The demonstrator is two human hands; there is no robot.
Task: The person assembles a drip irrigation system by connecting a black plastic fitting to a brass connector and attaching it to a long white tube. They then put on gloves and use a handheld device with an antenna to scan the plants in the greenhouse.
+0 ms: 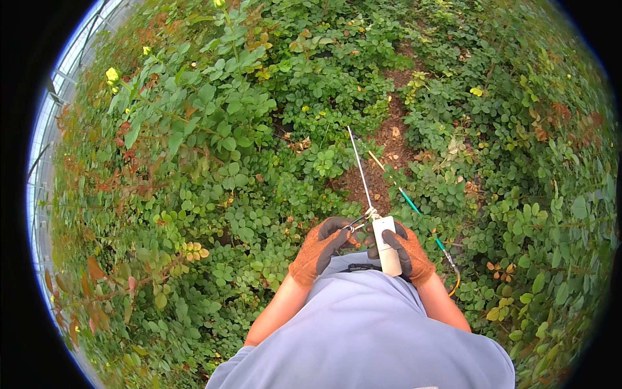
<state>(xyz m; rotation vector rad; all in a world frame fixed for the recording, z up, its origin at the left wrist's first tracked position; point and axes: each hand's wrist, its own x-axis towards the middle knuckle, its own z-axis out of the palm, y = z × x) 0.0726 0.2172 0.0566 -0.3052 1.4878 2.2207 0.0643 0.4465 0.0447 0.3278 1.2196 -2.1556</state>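
Observation:
Both hands wear orange-brown gloves with dark palms and meet in front of my grey-blue shirt. My right hand is closed around a flat, white, rectangular piece, its thumb lying across the front. From a pale knotted bundle at the top of this piece, a thin white rod or taut cord runs away over the path. My left hand is closed on a small looped metal tool, whose tip reaches the knotted bundle. The tool's kind is unclear, since the fingers hide part of it.
Leafy rose bushes crowd in on both sides, with a yellow bloom at the upper left. A narrow brown path runs ahead. A thin teal and yellow pole or hose lies to the right of my hands. Greenhouse framing edges the left.

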